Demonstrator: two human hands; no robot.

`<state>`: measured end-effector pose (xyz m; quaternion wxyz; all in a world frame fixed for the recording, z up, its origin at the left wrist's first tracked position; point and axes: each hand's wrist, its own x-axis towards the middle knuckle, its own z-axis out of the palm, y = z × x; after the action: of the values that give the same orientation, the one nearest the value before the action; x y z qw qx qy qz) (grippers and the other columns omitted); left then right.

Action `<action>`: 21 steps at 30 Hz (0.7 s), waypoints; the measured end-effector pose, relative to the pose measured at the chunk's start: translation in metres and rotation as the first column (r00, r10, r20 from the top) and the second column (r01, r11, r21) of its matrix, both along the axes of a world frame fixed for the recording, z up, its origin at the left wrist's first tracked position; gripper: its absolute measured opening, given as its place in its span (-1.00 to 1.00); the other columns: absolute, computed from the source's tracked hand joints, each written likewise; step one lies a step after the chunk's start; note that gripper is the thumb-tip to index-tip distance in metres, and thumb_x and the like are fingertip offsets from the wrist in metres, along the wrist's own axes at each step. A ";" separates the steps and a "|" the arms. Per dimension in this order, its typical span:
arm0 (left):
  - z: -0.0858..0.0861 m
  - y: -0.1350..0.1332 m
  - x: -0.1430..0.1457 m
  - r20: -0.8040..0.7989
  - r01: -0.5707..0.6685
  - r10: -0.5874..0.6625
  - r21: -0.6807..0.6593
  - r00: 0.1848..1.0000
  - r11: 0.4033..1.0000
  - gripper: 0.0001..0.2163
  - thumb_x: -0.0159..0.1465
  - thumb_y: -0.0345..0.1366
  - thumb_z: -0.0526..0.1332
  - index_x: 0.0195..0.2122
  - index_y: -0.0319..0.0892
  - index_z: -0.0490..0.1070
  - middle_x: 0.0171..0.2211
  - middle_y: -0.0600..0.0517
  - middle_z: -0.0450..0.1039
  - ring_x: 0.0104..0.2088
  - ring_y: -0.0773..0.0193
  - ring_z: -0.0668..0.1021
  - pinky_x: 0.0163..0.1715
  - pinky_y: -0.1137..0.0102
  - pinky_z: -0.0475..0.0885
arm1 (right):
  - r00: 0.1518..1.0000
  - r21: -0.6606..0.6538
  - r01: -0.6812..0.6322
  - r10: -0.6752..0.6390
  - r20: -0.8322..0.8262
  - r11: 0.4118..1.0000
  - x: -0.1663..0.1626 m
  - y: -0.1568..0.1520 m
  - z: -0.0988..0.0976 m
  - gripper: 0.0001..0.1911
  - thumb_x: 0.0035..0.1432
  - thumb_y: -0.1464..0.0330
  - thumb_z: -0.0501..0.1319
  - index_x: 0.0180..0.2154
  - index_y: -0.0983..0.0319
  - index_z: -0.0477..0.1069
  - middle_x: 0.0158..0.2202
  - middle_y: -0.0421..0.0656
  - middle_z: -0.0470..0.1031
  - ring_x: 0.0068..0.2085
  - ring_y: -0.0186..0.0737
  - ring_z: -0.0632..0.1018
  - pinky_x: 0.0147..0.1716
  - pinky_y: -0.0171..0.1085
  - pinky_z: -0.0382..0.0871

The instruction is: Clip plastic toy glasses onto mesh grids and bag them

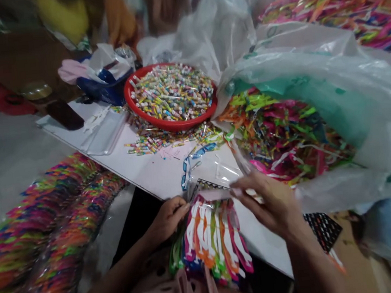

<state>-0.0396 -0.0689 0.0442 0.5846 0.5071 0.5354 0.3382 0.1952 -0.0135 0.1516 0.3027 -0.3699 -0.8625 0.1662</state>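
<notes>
In front of my body a bundle of colourful plastic pieces [210,236], in pink, orange, white and green, hangs over the table's front edge. Clear plastic wrapping [220,169] and a dark patterned card [206,185] lie at its top, with a pale strip [214,194] across them. My left hand [170,217] is closed at the left edge of the wrapping, thumb against the forefinger. Slightly blurred, my right hand [269,199] has its thumb and forefinger at the strip's right end. Whether that strip is tape or a flap I cannot tell.
A red basin [175,125] heaped with small printed tubes stands on the white table [149,172]; loose tubes lie around it. On the right gapes a large plastic bag [375,99] of colourful strips. A blue basket [106,90] stands back left. Long colourful bundles [60,226] lie lower left.
</notes>
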 end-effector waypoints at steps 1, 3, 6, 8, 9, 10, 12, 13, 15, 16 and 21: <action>0.001 -0.001 0.001 -0.016 -0.012 0.012 0.008 1.000 1.000 -0.71 0.24 -0.11 0.08 -0.52 -0.18 0.18 -0.58 0.16 0.13 -0.52 0.41 0.22 -0.52 0.49 0.14 | 0.998 0.053 -0.038 0.035 0.051 0.998 0.006 -0.019 0.006 -0.85 0.25 0.35 0.11 -0.15 0.09 0.41 -0.36 -0.20 0.52 -0.36 -0.30 0.49 -0.39 -0.33 0.29; 0.003 -0.002 0.004 -0.029 -0.031 0.031 0.026 0.999 0.999 -0.71 0.26 -0.11 0.05 -0.52 -0.18 0.16 -0.59 0.17 0.11 -0.53 0.41 0.20 -0.53 0.50 0.14 | 0.987 0.092 -0.092 0.078 0.141 0.992 0.011 -0.051 0.011 -0.81 0.29 0.38 0.05 -0.14 0.12 0.40 -0.37 -0.19 0.52 -0.38 -0.31 0.48 -0.40 -0.32 0.29; 0.008 -0.007 0.007 -0.042 -0.049 0.052 0.064 0.998 0.997 -0.70 0.27 -0.13 0.05 -0.53 -0.17 0.15 -0.58 0.17 0.10 -0.53 0.41 0.18 -0.53 0.50 0.14 | 0.967 0.101 -0.094 0.067 0.244 0.990 0.003 -0.079 0.006 -0.72 0.34 0.43 -0.07 -0.13 0.24 0.40 -0.35 -0.14 0.53 -0.37 -0.31 0.47 -0.37 -0.30 0.31; 0.011 -0.011 0.008 -0.057 -0.063 0.068 0.090 0.996 0.994 -0.71 0.27 -0.15 0.06 -0.54 -0.18 0.16 -0.57 0.17 0.12 -0.53 0.42 0.20 -0.52 0.51 0.16 | 0.959 0.147 -0.073 0.029 0.282 0.986 -0.006 -0.086 0.004 -0.68 0.34 0.45 -0.11 -0.15 0.30 0.41 -0.35 -0.12 0.53 -0.35 -0.28 0.47 -0.36 -0.28 0.32; 0.013 -0.013 0.008 -0.066 -0.071 0.078 0.099 0.995 0.993 -0.72 0.26 -0.16 0.07 -0.54 -0.18 0.17 -0.57 0.16 0.14 -0.52 0.42 0.21 -0.52 0.52 0.17 | 0.956 0.174 -0.069 0.016 0.292 0.982 -0.010 -0.087 0.004 -0.67 0.34 0.47 -0.11 -0.16 0.32 0.41 -0.35 -0.11 0.53 -0.34 -0.27 0.47 -0.36 -0.28 0.32; 0.015 -0.014 0.008 -0.076 -0.077 0.085 0.106 0.993 0.991 -0.73 0.26 -0.17 0.07 -0.54 -0.18 0.18 -0.57 0.16 0.16 -0.52 0.42 0.22 -0.52 0.52 0.18 | 0.953 0.193 -0.071 0.009 0.304 0.979 -0.013 -0.088 0.005 -0.68 0.33 0.49 -0.11 -0.17 0.33 0.41 -0.35 -0.10 0.53 -0.33 -0.25 0.47 -0.35 -0.27 0.33; 0.018 -0.017 0.007 -0.102 -0.065 0.079 0.127 0.992 0.990 -0.74 0.25 -0.19 0.08 -0.54 -0.18 0.21 -0.58 0.16 0.19 -0.53 0.42 0.25 -0.54 0.53 0.19 | 0.936 0.183 -0.088 0.018 0.352 0.979 -0.017 -0.088 0.005 -0.71 0.30 0.51 -0.07 -0.19 0.33 0.42 -0.35 -0.10 0.53 -0.33 -0.23 0.47 -0.35 -0.25 0.35; 0.019 -0.018 0.006 -0.119 -0.047 0.064 0.141 0.991 0.989 -0.75 0.25 -0.20 0.08 -0.54 -0.19 0.22 -0.58 0.15 0.21 -0.53 0.42 0.26 -0.54 0.53 0.19 | 0.922 0.151 -0.098 0.033 0.386 0.984 -0.018 -0.088 0.004 -0.75 0.27 0.51 -0.03 -0.22 0.31 0.42 -0.36 -0.11 0.52 -0.35 -0.22 0.47 -0.37 -0.24 0.35; 0.020 -0.019 0.001 -0.158 0.018 0.008 0.162 0.987 0.987 -0.78 0.24 -0.22 0.08 -0.52 -0.19 0.25 -0.58 0.14 0.25 -0.53 0.41 0.29 -0.53 0.52 0.22 | 0.890 0.046 -0.112 0.079 0.450 0.993 -0.019 -0.088 -0.001 -0.84 0.22 0.51 0.08 -0.28 0.26 0.42 -0.39 -0.16 0.50 -0.40 -0.23 0.46 -0.39 -0.25 0.36; 0.021 -0.020 -0.002 -0.178 0.058 -0.028 0.167 0.984 0.984 -0.79 0.24 -0.23 0.08 -0.50 -0.19 0.27 -0.56 0.13 0.28 -0.52 0.40 0.31 -0.51 0.51 0.24 | 0.875 -0.013 -0.107 0.100 0.474 0.994 -0.019 -0.087 -0.003 -0.88 0.18 0.51 0.13 -0.29 0.24 0.42 -0.39 -0.18 0.50 -0.40 -0.23 0.46 -0.39 -0.25 0.38; 0.021 -0.023 -0.019 -0.230 0.232 -0.198 0.133 0.953 0.964 -0.81 0.27 -0.24 0.05 -0.41 -0.21 0.32 -0.47 0.08 0.36 -0.45 0.36 0.37 -0.42 0.47 0.30 | 0.862 -0.254 -0.023 0.148 0.485 0.967 -0.012 -0.080 -0.001 -0.82 0.15 0.50 0.20 -0.18 0.23 0.43 -0.20 -0.10 0.52 -0.25 -0.19 0.53 -0.27 -0.24 0.45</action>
<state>-0.0584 -0.0919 0.0655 0.5147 0.6409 0.5081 0.2574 0.1834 -0.0939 0.1503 0.0142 -0.3951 -0.9005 0.1809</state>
